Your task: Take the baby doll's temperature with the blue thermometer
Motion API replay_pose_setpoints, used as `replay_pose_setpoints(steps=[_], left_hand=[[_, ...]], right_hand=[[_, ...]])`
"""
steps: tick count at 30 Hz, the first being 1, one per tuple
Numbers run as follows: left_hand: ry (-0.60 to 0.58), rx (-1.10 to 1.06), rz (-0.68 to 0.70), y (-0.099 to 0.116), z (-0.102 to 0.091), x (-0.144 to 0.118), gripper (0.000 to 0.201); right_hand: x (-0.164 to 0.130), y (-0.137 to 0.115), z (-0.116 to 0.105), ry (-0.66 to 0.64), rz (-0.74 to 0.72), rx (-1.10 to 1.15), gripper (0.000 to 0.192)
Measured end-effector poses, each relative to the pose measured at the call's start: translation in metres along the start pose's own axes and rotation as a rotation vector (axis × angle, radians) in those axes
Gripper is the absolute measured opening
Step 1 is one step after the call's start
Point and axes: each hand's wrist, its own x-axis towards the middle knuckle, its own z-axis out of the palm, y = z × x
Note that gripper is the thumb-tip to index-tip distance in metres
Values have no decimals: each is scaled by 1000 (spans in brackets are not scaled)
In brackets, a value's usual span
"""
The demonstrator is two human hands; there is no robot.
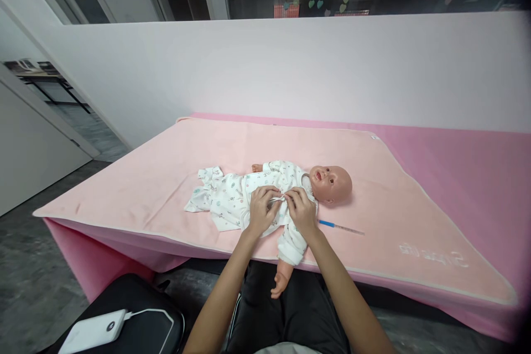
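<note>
Pale pink blanket [406, 199] lies under both your hands, and the doll [338, 183] rests on it on its back, right below your fingers. Your left hand [262, 210] pinches a thin white bit at the front of the doll's white suit [230, 191], and your right hand [301, 211] pinches it too, just beside, with the fingers bent. The near edge of the blanket runs close below your hands, on your side. To the left of your left hand, past the legs of the suit, the blanket stretches out to a pointed corner. To the right of your right hand it goes far as well, past some white letters [435, 255], with brighter pink cloth [477, 177] beyond it. Ahead of your hands, past the blanket, stands a white wall [332, 72]. The doll's head is just right of your right hand, and a thin blue stick [326, 223] lies beside that wrist. Between your two forearms, the doll's arm [282, 275] pokes over the edge above your lap. Well down and left of your left hand, a white box [93, 334] with a cord sits on a black seat [143, 307].
</note>
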Motion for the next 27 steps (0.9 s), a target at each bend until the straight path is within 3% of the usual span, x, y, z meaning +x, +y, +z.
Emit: replay_pose_setpoints(steps=[9,14,20,27], left_hand=[[43,-96,-26,0,0,1,12],[43,-48,-25,0,1,-3,6],[219,72,50,2,3,-9,10],[152,228,65,5,4,-5,12]], right_hand=[[-1,-2,0,-72,-57,-8,22],[0,-4,-1,-77,-27,11,20],[2,-3,-3,-36,24,47,18],[1,-2,-1,-28,12,17,17]])
